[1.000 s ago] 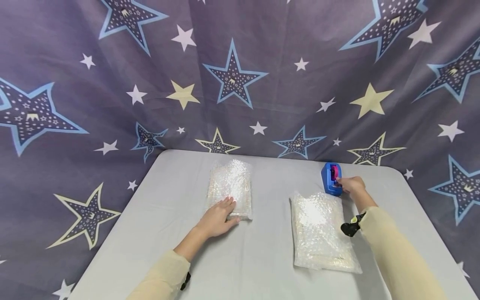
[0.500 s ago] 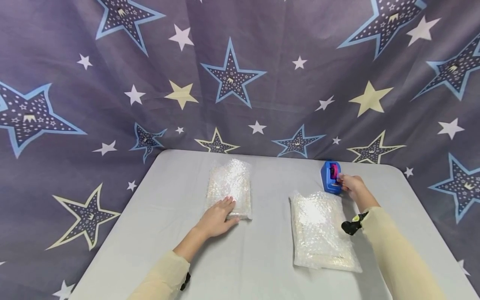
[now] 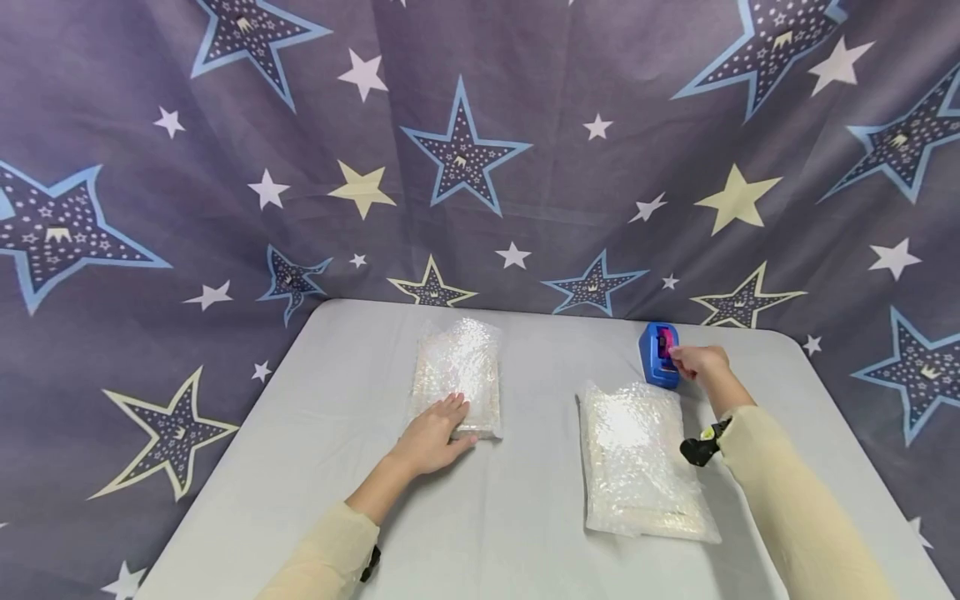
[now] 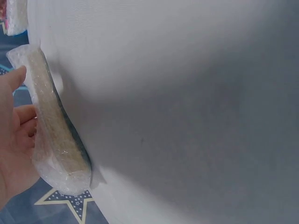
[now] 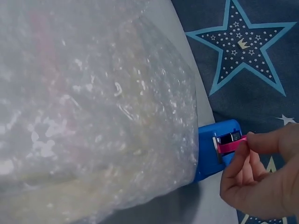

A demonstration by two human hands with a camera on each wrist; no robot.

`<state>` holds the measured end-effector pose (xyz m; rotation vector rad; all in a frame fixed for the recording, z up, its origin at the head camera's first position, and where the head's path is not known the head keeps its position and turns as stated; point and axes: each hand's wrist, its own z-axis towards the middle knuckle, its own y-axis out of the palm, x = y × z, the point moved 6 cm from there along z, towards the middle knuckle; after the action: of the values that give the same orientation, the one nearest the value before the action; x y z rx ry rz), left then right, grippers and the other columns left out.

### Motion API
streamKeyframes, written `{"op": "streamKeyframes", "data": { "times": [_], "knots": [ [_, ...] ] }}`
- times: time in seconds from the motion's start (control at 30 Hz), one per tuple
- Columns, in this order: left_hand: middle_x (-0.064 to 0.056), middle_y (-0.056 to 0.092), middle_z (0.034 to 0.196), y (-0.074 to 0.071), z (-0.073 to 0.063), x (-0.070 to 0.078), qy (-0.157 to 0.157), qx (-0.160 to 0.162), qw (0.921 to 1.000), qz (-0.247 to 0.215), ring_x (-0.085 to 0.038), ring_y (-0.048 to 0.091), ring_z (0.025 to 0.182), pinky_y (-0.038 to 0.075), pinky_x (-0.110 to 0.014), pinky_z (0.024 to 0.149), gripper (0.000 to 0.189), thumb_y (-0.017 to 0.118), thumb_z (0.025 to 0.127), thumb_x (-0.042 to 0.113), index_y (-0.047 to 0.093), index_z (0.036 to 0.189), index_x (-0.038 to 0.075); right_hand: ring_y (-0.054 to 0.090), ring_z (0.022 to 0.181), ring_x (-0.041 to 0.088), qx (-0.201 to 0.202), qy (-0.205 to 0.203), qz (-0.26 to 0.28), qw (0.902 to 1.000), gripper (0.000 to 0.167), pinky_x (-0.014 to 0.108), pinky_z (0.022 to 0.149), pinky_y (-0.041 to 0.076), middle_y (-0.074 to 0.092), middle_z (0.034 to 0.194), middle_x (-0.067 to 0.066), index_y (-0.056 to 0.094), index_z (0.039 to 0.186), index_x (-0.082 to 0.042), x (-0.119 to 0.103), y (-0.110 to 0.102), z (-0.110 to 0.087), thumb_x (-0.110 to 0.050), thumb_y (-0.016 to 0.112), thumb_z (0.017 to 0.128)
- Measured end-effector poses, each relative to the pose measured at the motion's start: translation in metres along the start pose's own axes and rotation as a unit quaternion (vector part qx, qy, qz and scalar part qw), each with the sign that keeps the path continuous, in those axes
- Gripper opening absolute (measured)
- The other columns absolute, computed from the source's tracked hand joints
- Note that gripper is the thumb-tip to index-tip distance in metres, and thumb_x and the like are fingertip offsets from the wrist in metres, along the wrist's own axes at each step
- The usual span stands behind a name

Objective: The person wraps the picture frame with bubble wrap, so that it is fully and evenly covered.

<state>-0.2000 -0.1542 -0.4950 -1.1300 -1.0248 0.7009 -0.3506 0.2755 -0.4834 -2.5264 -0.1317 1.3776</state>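
My left hand (image 3: 429, 435) rests on the near part of a smaller bubble-wrapped package (image 3: 461, 367), fingers spread over its top. The left wrist view shows that package (image 4: 58, 116) from its side edge, with my thumb and fingers along it. On the right, my right hand (image 3: 701, 364) is at a blue tape dispenser (image 3: 649, 358). In the right wrist view, thumb and forefinger pinch the end of a strip of pink tape (image 5: 230, 146), which still runs into the dispenser (image 5: 209, 151). The larger bubble-wrapped package (image 3: 645, 467) lies just in front of the dispenser.
Both packages lie flat on a white-covered table (image 3: 532, 500) with rounded far corners. Behind it hangs a dark purple star-patterned cloth (image 3: 555, 200). The larger package (image 5: 98, 107) fills much of the right wrist view.
My right hand has shifted slightly away from me along the dispenser, fingers at the pink tape. My left hand and both packages stay put; the head view has shifted a little.
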Motion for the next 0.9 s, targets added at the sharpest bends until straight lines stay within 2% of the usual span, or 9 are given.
{"op": "streamKeyframes", "data": {
  "times": [0.13,0.23,0.33,0.43,0.6,0.73,0.9],
  "knots": [
    [-0.021,0.047,0.145,0.001,0.000,-0.001,-0.001,-0.001,1.0000,0.000,-0.034,0.042,0.139,0.033,-0.047,0.118,0.063,0.057,0.093,0.043,0.051,0.136,-0.003,0.053,0.050,0.002,-0.045,0.052,0.103,0.9923,0.038,0.015,0.054,0.049,0.057,0.052,-0.007,0.057,0.057,-0.015,0.008,0.007,-0.010,-0.007,0.054,0.094],
    [-0.021,0.047,0.145,0.002,0.000,-0.002,-0.005,-0.002,1.0000,0.003,-0.033,0.042,0.140,0.033,-0.047,0.118,0.063,0.057,0.093,0.042,0.050,0.136,-0.003,0.056,0.053,0.001,-0.046,0.072,0.138,0.9868,0.034,0.018,0.059,0.051,0.059,0.053,-0.008,0.059,0.060,-0.016,0.012,0.010,-0.015,-0.007,0.056,0.093],
    [-0.021,0.047,0.146,0.002,-0.001,-0.002,-0.007,0.000,1.0000,0.003,-0.033,0.042,0.140,0.033,-0.047,0.119,0.063,0.057,0.093,0.042,0.050,0.136,-0.003,0.058,0.055,0.001,-0.023,0.070,0.156,0.9850,0.029,0.025,0.068,0.055,0.060,0.054,-0.008,0.058,0.065,-0.015,0.012,0.010,-0.018,-0.007,0.057,0.093],
    [-0.021,0.047,0.145,0.002,-0.001,-0.001,-0.006,0.004,1.0000,-0.001,-0.034,0.042,0.140,0.032,-0.047,0.119,0.063,0.058,0.092,0.041,0.050,0.136,-0.004,0.059,0.058,0.002,0.011,0.065,0.168,0.9835,0.021,0.032,0.082,0.057,0.060,0.054,-0.008,0.057,0.073,-0.014,0.011,0.010,-0.019,-0.005,0.057,0.091],
    [-0.022,0.048,0.144,0.004,-0.002,0.000,-0.003,0.009,0.9999,0.002,-0.034,0.043,0.139,0.033,-0.047,0.118,0.062,0.059,0.092,0.040,0.051,0.135,-0.004,0.058,0.061,0.003,0.045,0.062,0.168,0.9828,0.008,0.042,0.105,0.050,0.057,0.054,-0.007,0.056,0.086,-0.010,0.009,0.008,-0.019,-0.002,0.057,0.089],
    [-0.023,0.049,0.143,0.003,-0.002,0.000,0.001,0.021,0.9998,-0.003,-0.035,0.044,0.138,0.034,-0.048,0.118,0.061,0.060,0.091,0.037,0.052,0.134,-0.005,0.055,0.063,0.004,0.047,0.040,0.169,0.9836,0.007,0.048,0.110,0.044,0.054,0.055,-0.007,0.053,0.090,-0.007,0.002,0.005,-0.019,-0.001,0.055,0.088],
    [-0.022,0.049,0.144,0.003,0.000,-0.001,-0.001,0.021,0.9998,0.003,-0.034,0.043,0.138,0.033,-0.047,0.118,0.061,0.060,0.091,0.038,0.052,0.134,-0.004,0.051,0.061,0.004,0.035,0.032,0.172,0.9840,0.010,0.053,0.111,0.041,0.050,0.054,-0.007,0.048,0.083,-0.007,-0.005,0.002,-0.019,-0.002,0.052,0.090]
  ]
}}
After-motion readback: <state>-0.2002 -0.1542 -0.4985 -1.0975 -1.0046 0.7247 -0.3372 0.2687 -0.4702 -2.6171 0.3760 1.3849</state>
